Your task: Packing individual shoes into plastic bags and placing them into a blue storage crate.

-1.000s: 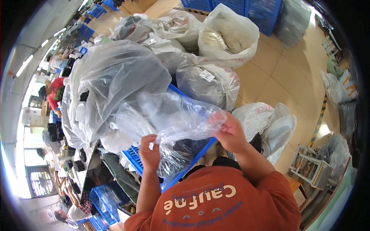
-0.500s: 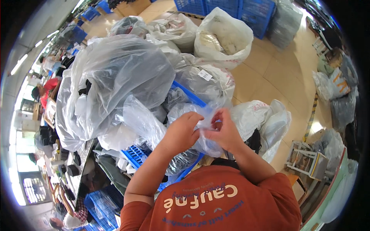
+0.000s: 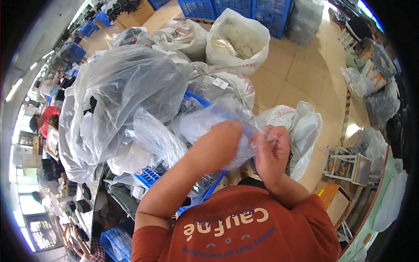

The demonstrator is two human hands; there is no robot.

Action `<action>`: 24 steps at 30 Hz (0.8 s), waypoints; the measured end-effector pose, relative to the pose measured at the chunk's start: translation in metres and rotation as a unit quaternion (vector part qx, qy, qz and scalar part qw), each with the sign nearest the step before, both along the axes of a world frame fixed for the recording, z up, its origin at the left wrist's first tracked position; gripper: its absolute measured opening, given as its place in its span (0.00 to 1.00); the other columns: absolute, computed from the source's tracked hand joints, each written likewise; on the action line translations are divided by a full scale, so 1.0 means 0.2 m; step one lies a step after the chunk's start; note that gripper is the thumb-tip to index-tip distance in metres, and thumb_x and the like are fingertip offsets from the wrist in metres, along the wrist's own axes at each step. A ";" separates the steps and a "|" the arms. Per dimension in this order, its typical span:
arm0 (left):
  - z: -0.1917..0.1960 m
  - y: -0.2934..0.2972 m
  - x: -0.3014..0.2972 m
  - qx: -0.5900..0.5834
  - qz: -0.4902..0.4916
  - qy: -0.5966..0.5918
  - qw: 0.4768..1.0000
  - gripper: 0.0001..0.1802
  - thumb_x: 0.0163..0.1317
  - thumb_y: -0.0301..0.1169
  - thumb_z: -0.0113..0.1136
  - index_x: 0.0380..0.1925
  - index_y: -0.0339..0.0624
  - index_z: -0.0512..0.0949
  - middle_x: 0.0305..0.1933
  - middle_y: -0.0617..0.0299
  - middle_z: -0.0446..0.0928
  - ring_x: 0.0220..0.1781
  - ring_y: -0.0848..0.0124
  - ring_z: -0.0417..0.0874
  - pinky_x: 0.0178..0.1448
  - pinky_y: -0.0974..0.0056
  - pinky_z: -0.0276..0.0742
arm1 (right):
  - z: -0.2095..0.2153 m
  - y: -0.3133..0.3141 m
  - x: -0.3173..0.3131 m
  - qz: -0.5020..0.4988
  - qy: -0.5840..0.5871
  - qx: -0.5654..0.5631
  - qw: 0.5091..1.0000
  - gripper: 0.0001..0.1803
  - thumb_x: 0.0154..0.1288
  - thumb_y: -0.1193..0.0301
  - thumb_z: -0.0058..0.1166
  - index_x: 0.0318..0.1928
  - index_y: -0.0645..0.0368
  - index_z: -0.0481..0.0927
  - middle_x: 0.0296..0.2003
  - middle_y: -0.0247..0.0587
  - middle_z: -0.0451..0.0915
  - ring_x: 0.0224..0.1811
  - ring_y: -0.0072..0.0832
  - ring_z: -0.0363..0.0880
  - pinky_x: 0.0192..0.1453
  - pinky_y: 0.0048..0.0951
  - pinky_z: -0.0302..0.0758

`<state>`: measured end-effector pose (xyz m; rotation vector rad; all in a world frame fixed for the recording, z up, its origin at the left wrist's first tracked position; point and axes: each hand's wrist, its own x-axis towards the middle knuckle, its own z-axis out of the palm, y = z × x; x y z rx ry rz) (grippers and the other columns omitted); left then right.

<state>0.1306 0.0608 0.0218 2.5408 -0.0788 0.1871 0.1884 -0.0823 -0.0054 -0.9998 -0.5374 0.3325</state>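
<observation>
My left hand (image 3: 224, 140) is curled at the edge of a clear plastic bag (image 3: 245, 150), blurred by motion, with most of its fingers hidden. To its right, my right hand (image 3: 273, 150) pinches the bag's thin film between thumb and fingers. The film is stretched between both hands and hangs below them; its contents cannot be made out. Beneath lies a blue plastic crate (image 3: 149, 176) filled with clear-wrapped items. Left of my left forearm, another crumpled clear bag (image 3: 159, 137) rests on the crate.
A large translucent bag (image 3: 131, 83) bulges at the left. White woven sacks (image 3: 238, 41) stand beyond the crate, with stacked blue crates (image 3: 270, 15) behind. A white sack (image 3: 307, 135) sits to the right, and a white stool (image 3: 345, 166) farther right. People work at the far left.
My hands have moved apart, the right one further to the right, drawing the bag's film out between them. The whole view has shifted slightly.
</observation>
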 end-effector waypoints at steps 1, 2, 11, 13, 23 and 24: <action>-0.21 0.09 -0.01 0.068 0.008 0.135 0.988 0.11 0.47 0.19 0.55 0.33 0.38 0.75 0.35 0.54 0.76 0.37 0.58 0.77 0.43 0.59 0.72 | 0.00 -0.01 0.00 -0.049 -0.003 0.043 0.998 0.10 0.60 0.84 0.46 0.32 0.57 0.61 0.31 0.32 0.67 0.28 0.12 0.61 0.31 0.13 0.61; -0.31 0.18 0.00 0.068 0.005 0.137 0.988 0.11 0.47 0.19 0.55 0.33 0.38 0.75 0.35 0.54 0.76 0.37 0.58 0.77 0.43 0.59 0.72 | -0.02 -0.04 0.01 -0.029 -0.030 0.007 0.999 0.12 0.59 0.86 0.45 0.31 0.57 0.59 0.31 0.34 0.67 0.26 0.13 0.59 0.30 0.13 0.61; -0.58 0.30 0.00 -0.077 -0.089 0.074 0.990 0.11 0.52 0.28 0.52 0.35 0.38 0.77 0.38 0.50 0.77 0.42 0.57 0.77 0.45 0.57 0.71 | -0.09 -0.08 -0.08 0.127 -0.063 -0.049 0.989 0.11 0.53 0.85 0.50 0.33 0.59 0.65 0.35 0.42 0.71 0.38 0.23 0.69 0.42 0.23 0.67; -0.55 0.30 0.02 -0.049 -0.089 0.109 0.989 0.11 0.52 0.28 0.52 0.35 0.38 0.77 0.37 0.50 0.77 0.42 0.57 0.77 0.45 0.57 0.71 | -0.05 -0.06 -0.06 0.063 -0.156 -0.098 0.981 0.11 0.52 0.84 0.51 0.34 0.60 0.66 0.35 0.44 0.71 0.38 0.28 0.71 0.44 0.26 0.68; -0.33 0.34 0.04 0.102 -0.086 0.310 0.941 0.11 0.53 0.28 0.54 0.36 0.37 0.77 0.33 0.49 0.77 0.39 0.59 0.78 0.45 0.60 0.71 | -0.13 0.25 0.05 0.155 -0.422 -0.327 0.831 0.18 0.53 0.63 0.55 0.41 0.59 0.72 0.47 0.50 0.70 0.55 0.46 0.64 0.60 0.46 0.57; -0.30 0.35 0.03 0.117 -0.078 0.328 0.934 0.11 0.53 0.28 0.54 0.36 0.37 0.77 0.32 0.49 0.77 0.39 0.59 0.78 0.45 0.60 0.71 | -0.19 0.27 0.12 0.113 -0.423 -0.440 0.784 0.24 0.51 0.62 0.57 0.46 0.60 0.70 0.47 0.51 0.70 0.54 0.48 0.64 0.62 0.43 0.56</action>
